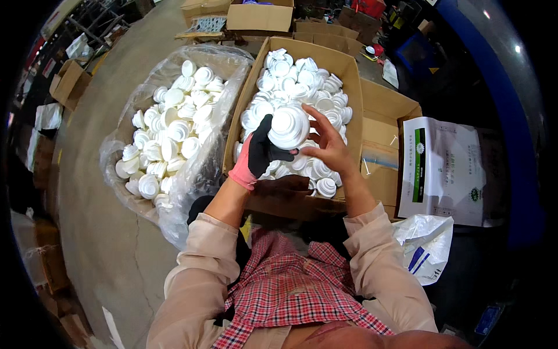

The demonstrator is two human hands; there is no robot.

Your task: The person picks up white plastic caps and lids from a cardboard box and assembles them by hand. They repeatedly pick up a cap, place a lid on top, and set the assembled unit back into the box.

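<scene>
A white, round plastic piece with stepped rings (289, 127) is in my left hand (261, 152), which wears a black and pink glove. The gloved fingers and thumb wrap its left and lower edge. Beside the piece's right edge, my bare right hand (332, 146) curves with fingers spread apart; whether the fingertips touch it I cannot tell. Both hands are above a cardboard box (353, 84) full of similar white pieces (296, 90).
To the left stands another box with a clear plastic liner (218, 145), holding several cream-white ringed pieces (170, 148). An open carton (383, 107) and a printed white sheet (444, 168) lie at the right. A crumpled plastic bag (427, 238) is nearer me. More cartons (258, 17) stand behind.
</scene>
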